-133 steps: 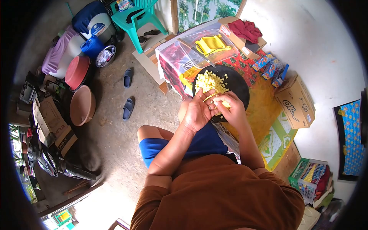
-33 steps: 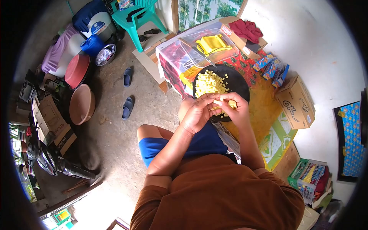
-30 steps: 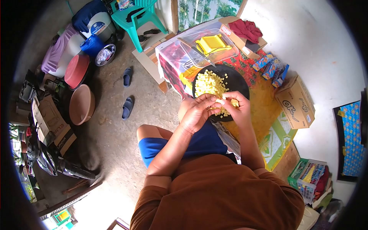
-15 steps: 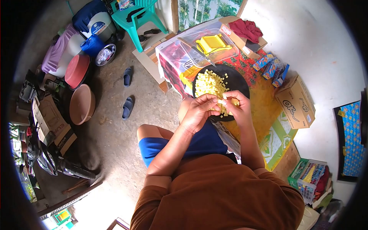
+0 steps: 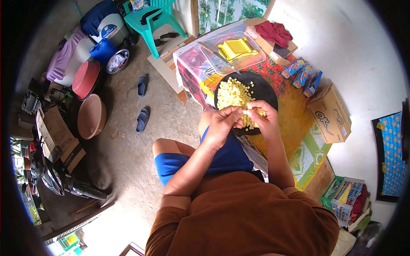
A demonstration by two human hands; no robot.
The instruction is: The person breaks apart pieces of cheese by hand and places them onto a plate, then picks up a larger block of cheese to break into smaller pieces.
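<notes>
Both of my hands are raised together over the near edge of a round black tray (image 5: 267,91). A heap of small pale-yellow cubes (image 5: 232,94) covers the tray's left part, with a few loose cubes along its right side. My left hand (image 5: 225,123) is closed, thumb and fingers pinched together. Facing it, my right hand (image 5: 265,120) is also pinched, its fingertips almost touching the left ones. A tiny pale piece (image 5: 246,112) shows between the fingertips; its kind is too small to make out.
Beyond the tray, a knife (image 5: 220,57) lies across a clear plastic container (image 5: 192,57) beside a yellow slotted rack (image 5: 237,49). Cardboard boxes (image 5: 329,113) and blue packets (image 5: 304,77) stand to the right. Slippers (image 5: 143,119) and basins (image 5: 92,116) are on the floor at left.
My left hand has shifted slightly and its fingers have curled in more. My right hand stays nearly in place, its fingertips moved a little. The tray and cubes look the same.
</notes>
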